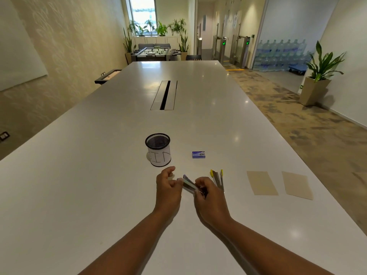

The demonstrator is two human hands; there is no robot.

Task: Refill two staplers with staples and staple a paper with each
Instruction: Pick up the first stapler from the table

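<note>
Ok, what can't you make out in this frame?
- Head view: the stapler between left hand and right hand is blurred and part covered by fingers; whether staples are in is unclear.
- Staple box: print too small.
- Mesh cup: contents too dark.
- Yellow stapler: part hidden by the right hand.

Blurred stapler point(189, 184) partly hidden behind right hand point(206, 197); print on staple box point(198, 154) at twelve o'clock too small to read.

Head-worn, wide-angle, looking forward and down along a long white table point(99, 175), close above both forearms; single view only
</note>
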